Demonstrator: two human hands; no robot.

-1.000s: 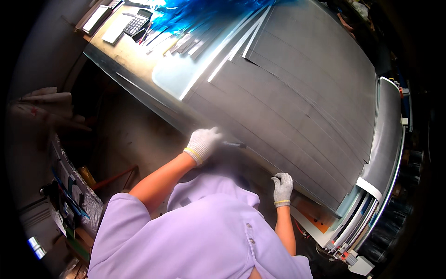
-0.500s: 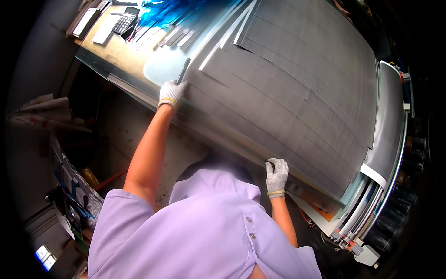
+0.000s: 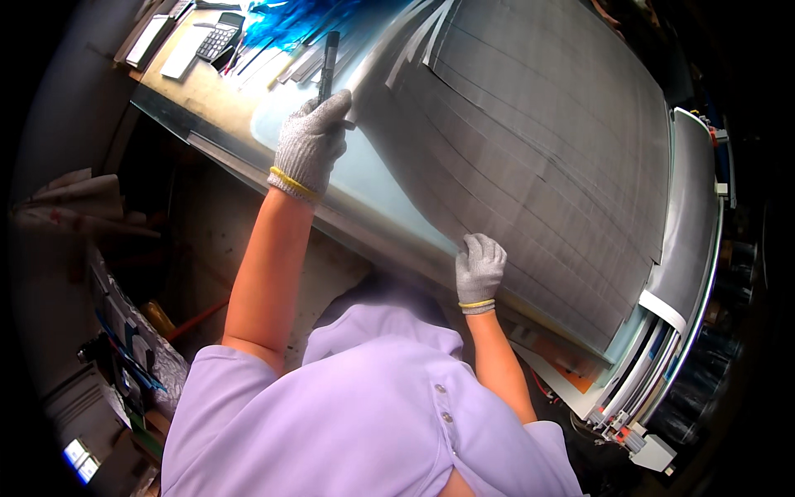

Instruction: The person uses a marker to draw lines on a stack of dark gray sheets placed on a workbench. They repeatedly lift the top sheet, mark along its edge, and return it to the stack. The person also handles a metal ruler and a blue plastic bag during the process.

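A large dark grey sheet, scored with several long thin lines, covers most of the table. My gloved left hand is closed around a black marker pen that points up and away. The same hand also grips the sheet's far left corner, which is raised off the tabletop. On the near edge, my gloved right hand is closed with its fingertips at the sheet's border. Between my hands the sheet's edge curves away, baring pale glassy tabletop. Narrow pale strips lie at the sheet's far end.
At the far left of the table are a calculator, blue plastic film and several thin flat strips. A machine with a curved grey panel borders the table's right end. Crumpled sheeting stands at the left.
My left hand has come up, with the pen and the sheet's corner in it. My right hand has moved forward to the sheet's near edge. That edge has shifted away from the table's front.
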